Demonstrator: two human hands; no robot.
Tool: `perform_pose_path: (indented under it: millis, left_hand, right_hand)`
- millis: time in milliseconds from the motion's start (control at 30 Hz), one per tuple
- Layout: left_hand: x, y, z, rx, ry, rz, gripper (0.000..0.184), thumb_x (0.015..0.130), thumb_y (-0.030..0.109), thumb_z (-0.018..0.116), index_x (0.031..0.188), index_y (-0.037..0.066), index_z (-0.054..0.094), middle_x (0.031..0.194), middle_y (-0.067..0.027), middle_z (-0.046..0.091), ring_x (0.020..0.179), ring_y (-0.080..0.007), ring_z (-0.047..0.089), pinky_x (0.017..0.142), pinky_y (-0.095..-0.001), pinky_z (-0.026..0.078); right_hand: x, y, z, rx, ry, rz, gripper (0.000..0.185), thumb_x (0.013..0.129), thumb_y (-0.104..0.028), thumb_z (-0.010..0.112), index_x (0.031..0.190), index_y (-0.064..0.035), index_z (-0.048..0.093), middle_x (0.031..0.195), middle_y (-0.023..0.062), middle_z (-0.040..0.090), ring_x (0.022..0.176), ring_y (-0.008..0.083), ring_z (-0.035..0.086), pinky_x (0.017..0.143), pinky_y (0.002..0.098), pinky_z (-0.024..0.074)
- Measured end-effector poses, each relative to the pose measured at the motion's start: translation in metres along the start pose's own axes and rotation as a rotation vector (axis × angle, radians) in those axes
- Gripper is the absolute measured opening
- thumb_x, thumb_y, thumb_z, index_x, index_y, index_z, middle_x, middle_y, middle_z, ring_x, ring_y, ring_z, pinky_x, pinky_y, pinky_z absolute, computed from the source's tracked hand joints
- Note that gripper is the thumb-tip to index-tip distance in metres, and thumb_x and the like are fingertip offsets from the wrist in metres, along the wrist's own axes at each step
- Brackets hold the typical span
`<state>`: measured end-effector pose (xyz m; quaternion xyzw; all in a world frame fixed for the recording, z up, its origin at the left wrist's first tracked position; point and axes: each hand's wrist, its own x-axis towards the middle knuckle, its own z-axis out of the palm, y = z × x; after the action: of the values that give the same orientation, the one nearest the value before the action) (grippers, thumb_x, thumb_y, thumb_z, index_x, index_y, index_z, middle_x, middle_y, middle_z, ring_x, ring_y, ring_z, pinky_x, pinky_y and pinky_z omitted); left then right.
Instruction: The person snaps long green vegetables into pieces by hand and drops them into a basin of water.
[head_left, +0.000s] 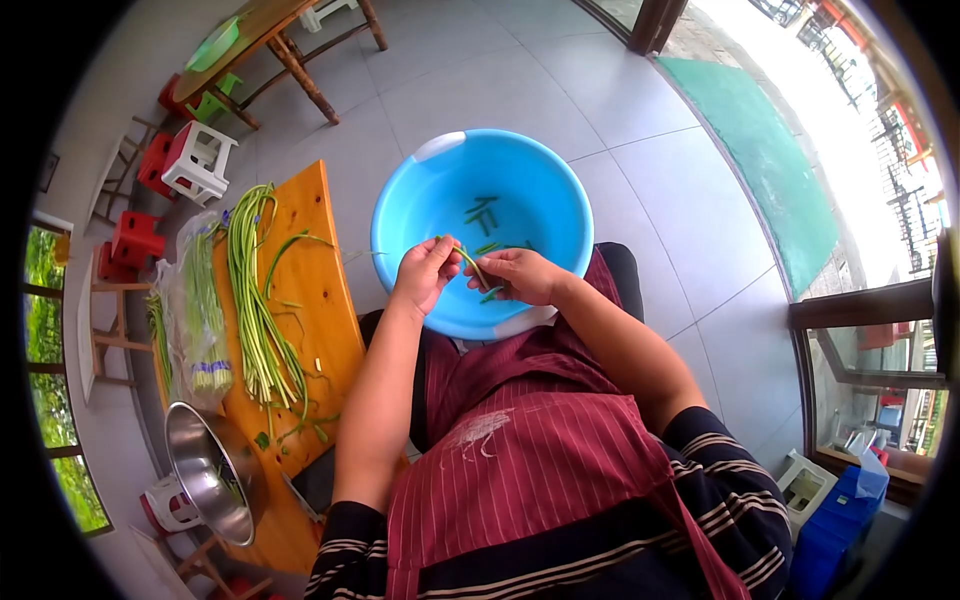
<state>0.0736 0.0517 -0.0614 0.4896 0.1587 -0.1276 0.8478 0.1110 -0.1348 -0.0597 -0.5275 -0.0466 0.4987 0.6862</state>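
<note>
A thin green garlic scape [466,259] runs between my two hands, bent in a curve. My left hand [427,270] pinches one end, and the fingers of my right hand [520,277] are closed around the other. Both are over the near part of a light blue plastic basin [390,200]. Several short cut pieces of scape [481,213] lie on the basin's floor. To the left, a loose bunch of long garlic scapes [250,300] is spread on a wooden bench [310,230].
Beside the loose bunch lies a bagged bundle of scapes [205,310]. A steel bowl [190,440] stands tilted at the bench's near end. Stools [200,160] line the left wall, a wooden table [250,40] is farther back, and a blue box [830,530] sits at lower right.
</note>
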Motion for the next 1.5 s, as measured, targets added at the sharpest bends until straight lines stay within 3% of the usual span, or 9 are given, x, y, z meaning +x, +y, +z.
perform_pose_path:
  millis: [67, 267, 433, 500, 733, 833, 900, 1000, 1500]
  left_hand:
    - [0.001, -0.002, -0.002, 0.006, 0.034, 0.007, 0.018, 0.083, 0.024, 0.057, 0.084, 0.006, 0.057, 0.069, 0.0014, 0.054, 0.057, -0.0055, 0.048, 0.057, -0.0176, 0.043]
    - [0.001, -0.003, -0.001, 0.059, 0.169, 0.062, 0.016, 0.081, 0.019, 0.059, 0.087, 0.004, 0.057, 0.072, -0.0007, 0.054, 0.060, -0.0062, 0.048, 0.058, -0.0178, 0.043]
    - [0.006, -0.006, 0.000, 0.221, 0.168, 0.202, 0.014, 0.083, 0.016, 0.056, 0.088, 0.003, 0.056, 0.073, -0.0006, 0.052, 0.062, -0.0063, 0.046, 0.058, -0.0184, 0.041]
    - [0.004, -0.006, -0.002, 0.395, 0.174, 0.382, 0.014, 0.084, 0.015, 0.055, 0.088, 0.002, 0.056, 0.072, -0.0006, 0.052, 0.061, -0.0066, 0.046, 0.060, -0.0187, 0.040]
    - [0.004, -0.001, -0.006, 0.301, 0.186, 0.413, 0.016, 0.085, 0.015, 0.053, 0.088, 0.000, 0.056, 0.074, -0.0010, 0.053, 0.063, -0.0066, 0.046, 0.061, -0.0193, 0.040]
    - [-0.008, 0.001, 0.010, 0.578, 0.231, 0.466, 0.011, 0.082, 0.013, 0.056, 0.084, 0.002, 0.058, 0.074, -0.0022, 0.055, 0.063, -0.0088, 0.049, 0.059, -0.0200, 0.040]
    - [-0.017, 0.003, 0.024, 1.093, 0.066, 0.886, 0.007, 0.077, 0.009, 0.060, 0.084, 0.006, 0.059, 0.075, -0.0051, 0.055, 0.066, -0.0154, 0.051, 0.063, -0.0247, 0.041]
    - [-0.021, 0.003, 0.035, 1.302, -0.045, 1.133, 0.012, 0.071, 0.007, 0.064, 0.082, 0.009, 0.059, 0.075, -0.0068, 0.055, 0.068, -0.0223, 0.051, 0.064, -0.0294, 0.041]
    - [-0.025, -0.007, 0.048, 1.430, -0.208, 1.242, 0.013, 0.068, 0.011, 0.065, 0.080, 0.010, 0.059, 0.074, -0.0009, 0.057, 0.069, -0.0181, 0.054, 0.070, -0.0346, 0.037]
  right_hand:
    - [0.001, 0.002, 0.001, -0.036, -0.156, 0.055, 0.030, 0.091, -0.028, 0.039, 0.106, -0.0070, 0.054, 0.080, -0.0025, 0.053, 0.075, 0.0080, 0.047, 0.064, 0.0220, 0.0381]
    - [0.005, 0.001, 0.004, -0.082, -0.076, 0.060, 0.021, 0.087, -0.025, 0.043, 0.084, -0.0084, 0.055, 0.065, -0.0030, 0.046, 0.054, 0.0066, 0.043, 0.046, 0.0191, 0.0369]
    - [0.012, 0.000, 0.004, -0.240, -0.018, -0.062, 0.020, 0.085, -0.023, 0.042, 0.082, -0.0073, 0.053, 0.064, -0.0026, 0.042, 0.053, 0.0076, 0.039, 0.046, 0.0219, 0.0355]
    - [0.019, 0.002, 0.005, -0.271, -0.016, -0.062, 0.019, 0.084, -0.021, 0.042, 0.083, -0.0065, 0.053, 0.065, -0.0022, 0.042, 0.053, 0.0082, 0.039, 0.046, 0.0220, 0.0349]
    - [0.014, 0.000, 0.013, -0.092, -0.052, -0.051, 0.017, 0.087, -0.020, 0.040, 0.085, -0.0081, 0.052, 0.066, -0.0037, 0.041, 0.054, 0.0059, 0.038, 0.048, 0.0197, 0.0330]
    - [0.020, 0.007, 0.010, -0.157, -0.007, -0.086, 0.016, 0.087, -0.020, 0.041, 0.084, -0.0073, 0.051, 0.066, -0.0031, 0.040, 0.053, 0.0061, 0.037, 0.046, 0.0203, 0.0325]
    - [0.024, 0.011, 0.007, -0.162, 0.067, -0.117, 0.016, 0.086, -0.019, 0.042, 0.082, -0.0063, 0.051, 0.063, -0.0024, 0.040, 0.051, 0.0066, 0.036, 0.045, 0.0209, 0.0318]
    - [0.028, 0.015, 0.004, -0.087, 0.099, -0.121, 0.015, 0.084, -0.015, 0.043, 0.075, -0.0052, 0.050, 0.059, -0.0009, 0.040, 0.048, 0.0096, 0.036, 0.042, 0.0234, 0.0311]
    - [0.011, 0.023, 0.001, 0.015, 0.160, -0.132, 0.012, 0.083, -0.013, 0.046, 0.083, -0.0035, 0.053, 0.057, -0.0001, 0.044, 0.046, 0.0091, 0.039, 0.041, 0.0229, 0.0331]
